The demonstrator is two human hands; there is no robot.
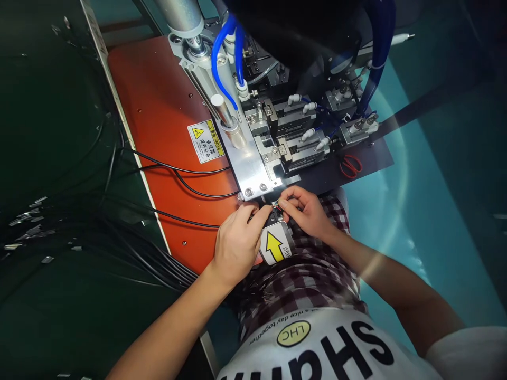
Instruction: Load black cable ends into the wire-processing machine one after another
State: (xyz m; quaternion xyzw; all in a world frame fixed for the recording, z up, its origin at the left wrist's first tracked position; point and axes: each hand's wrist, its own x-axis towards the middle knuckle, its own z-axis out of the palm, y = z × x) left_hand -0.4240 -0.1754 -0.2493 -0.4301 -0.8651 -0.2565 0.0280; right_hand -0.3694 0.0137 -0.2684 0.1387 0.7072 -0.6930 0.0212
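My left hand [237, 240] is closed in a pinch at the front edge of the machine, thumb and index finger on the end of a black cable [190, 220] that runs in from the left. Opposite it, my right hand [304, 211] pinches thin coloured wires [278, 205] at that cable end. The fingertips of both hands almost meet, so most of the wire ends are hidden. Just beyond them lies the machine's metal plate [241, 169]. Below the fingertips is a label with a yellow arrow [274, 246].
More black cables [146, 258] with metal-coloured ends lie on the dark green surface at left. An orange base plate [146, 105] carries a warning label [206, 141]. Pneumatic cylinders [297, 150] with blue tubes [216, 58] stand ahead. Red-handled scissors [350, 166] lie at right.
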